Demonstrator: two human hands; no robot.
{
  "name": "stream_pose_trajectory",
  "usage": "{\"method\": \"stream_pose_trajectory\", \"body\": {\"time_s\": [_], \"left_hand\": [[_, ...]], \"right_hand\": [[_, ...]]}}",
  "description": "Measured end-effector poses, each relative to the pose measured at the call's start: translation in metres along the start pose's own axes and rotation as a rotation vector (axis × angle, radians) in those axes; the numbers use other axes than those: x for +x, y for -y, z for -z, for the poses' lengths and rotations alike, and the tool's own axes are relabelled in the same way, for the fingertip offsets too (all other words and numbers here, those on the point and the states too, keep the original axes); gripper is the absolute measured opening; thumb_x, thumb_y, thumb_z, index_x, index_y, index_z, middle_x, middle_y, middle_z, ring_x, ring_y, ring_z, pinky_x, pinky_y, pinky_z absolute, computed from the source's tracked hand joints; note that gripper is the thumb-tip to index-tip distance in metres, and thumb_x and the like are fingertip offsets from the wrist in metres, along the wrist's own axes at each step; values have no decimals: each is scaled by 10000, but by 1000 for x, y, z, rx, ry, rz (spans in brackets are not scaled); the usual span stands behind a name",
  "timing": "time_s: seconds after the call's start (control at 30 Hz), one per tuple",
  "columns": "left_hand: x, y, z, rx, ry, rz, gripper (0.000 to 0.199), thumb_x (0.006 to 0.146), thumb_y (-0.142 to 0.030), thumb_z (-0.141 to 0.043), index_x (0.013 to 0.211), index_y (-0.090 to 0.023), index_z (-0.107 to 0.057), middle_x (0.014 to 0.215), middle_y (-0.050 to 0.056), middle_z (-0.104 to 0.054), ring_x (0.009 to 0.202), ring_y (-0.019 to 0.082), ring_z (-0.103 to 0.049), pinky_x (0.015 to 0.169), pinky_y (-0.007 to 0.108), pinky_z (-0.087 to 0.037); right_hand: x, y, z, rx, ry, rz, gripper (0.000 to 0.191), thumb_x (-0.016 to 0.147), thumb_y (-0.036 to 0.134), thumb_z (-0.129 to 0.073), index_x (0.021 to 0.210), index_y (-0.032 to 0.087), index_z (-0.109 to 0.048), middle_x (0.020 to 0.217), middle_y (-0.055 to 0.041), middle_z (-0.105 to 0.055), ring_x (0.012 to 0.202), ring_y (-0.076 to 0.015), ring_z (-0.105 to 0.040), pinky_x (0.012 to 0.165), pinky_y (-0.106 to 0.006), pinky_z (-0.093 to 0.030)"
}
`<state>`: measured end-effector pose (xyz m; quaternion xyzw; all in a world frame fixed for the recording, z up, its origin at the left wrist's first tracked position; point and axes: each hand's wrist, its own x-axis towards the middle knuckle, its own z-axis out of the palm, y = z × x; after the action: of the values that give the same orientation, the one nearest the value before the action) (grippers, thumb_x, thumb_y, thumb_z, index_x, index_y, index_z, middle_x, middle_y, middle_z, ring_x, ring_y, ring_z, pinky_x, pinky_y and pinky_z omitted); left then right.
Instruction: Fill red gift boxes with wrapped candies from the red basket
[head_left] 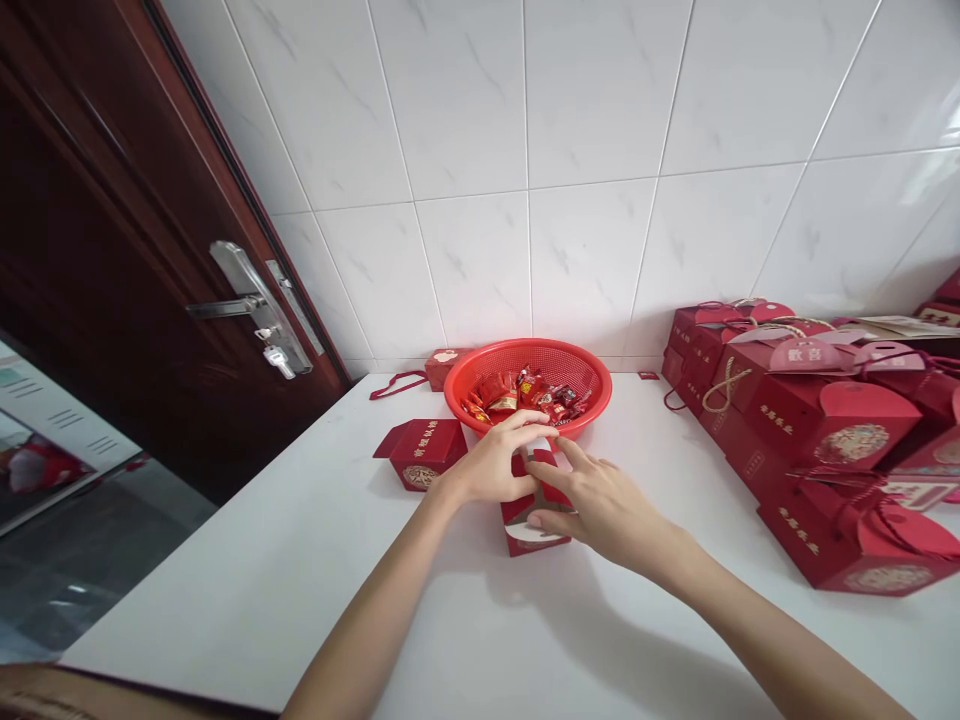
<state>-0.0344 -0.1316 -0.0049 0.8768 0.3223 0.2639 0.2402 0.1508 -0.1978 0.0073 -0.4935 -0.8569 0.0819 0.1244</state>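
A small red box [534, 535] stands on the white table, in front of a red plastic basket [529, 352] that holds wrapped candies [529, 388]. My left hand [504, 458] is at the box's upper left side, its fingers stretched over the top. My right hand [592, 497] touches the box from the right, with the thumb at a pale flap and the fingers apart. Part of the box's top is hidden by both hands. Left of it sits another red box [427, 455] with gold lettering and a flap sticking out.
Many red gift boxes with cord handles [795, 410] are stacked on the right. Behind the basket lies a small red box [444, 370] beside a red ribbon [397, 384]. A dark red door with a metal handle [255, 305] stands at the left; a tiled wall rises behind the table [300, 560].
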Motion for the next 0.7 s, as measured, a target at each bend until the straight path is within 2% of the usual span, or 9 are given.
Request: {"method": "stream_pose_trajectory", "body": {"time_s": [0.13, 0.27, 0.37, 0.47, 0.6, 0.7], "left_hand": [[-4, -8, 15, 3, 31, 47, 596, 700, -87, -623, 1268, -264, -639, 1448, 87, -502, 1141, 259, -617, 848, 358, -577], [-15, -15, 38, 26, 148, 144, 681, 662, -91, -612, 1310, -302, -620, 1427, 56, -541, 1084, 234, -638, 830, 323, -568], [-24, -16, 50, -11, 238, 266, 744, 640, -116, -633, 1352, -325, -591, 1531, 50, -447, 1164, 251, -618, 816, 292, -570], [-31, -14, 54, -83, 294, 384, 757, 637, -171, -698, 1365, -341, -583, 1620, 44, -308, 1216, 276, -601, 828, 310, -575], [-40, -18, 51, -76, 258, 473, 711, 621, -264, -788, 1313, -321, -635, 1642, 53, -245, 1182, 291, -619, 834, 342, -579], [-48, -23, 47, 4, 192, 536, 758, 597, -347, -820, 1328, -294, -628, 1545, 97, -382, 1097, 269, -643, 790, 317, -573]], "right_hand": [[-1, -3, 4, -25, 8, -63, 343, 864, 407, -701, 1129, 231, -577, 1129, -83, -602, 712, -183, -633, 595, -287, -412], [-4, -9, 8, -47, 10, -146, 494, 781, 429, -774, 1173, 232, -547, 1136, -90, -616, 774, -227, -661, 611, -297, -409], [-6, -12, 10, -60, 48, -192, 488, 766, 461, -778, 1128, 218, -559, 1099, -93, -618, 791, -244, -660, 638, -312, -415], [-7, -12, 11, -62, 97, -218, 423, 784, 488, -751, 1030, 195, -571, 1076, -101, -617, 811, -259, -651, 674, -339, -431], [-6, -15, 11, -49, 150, -250, 444, 811, 537, -710, 1044, 184, -576, 1067, -114, -620, 822, -282, -650, 679, -359, -432], [-4, -19, 10, -21, 182, -229, 501, 834, 568, -674, 1159, 199, -573, 1073, -109, -633, 849, -288, -655, 674, -342, -422]]}}
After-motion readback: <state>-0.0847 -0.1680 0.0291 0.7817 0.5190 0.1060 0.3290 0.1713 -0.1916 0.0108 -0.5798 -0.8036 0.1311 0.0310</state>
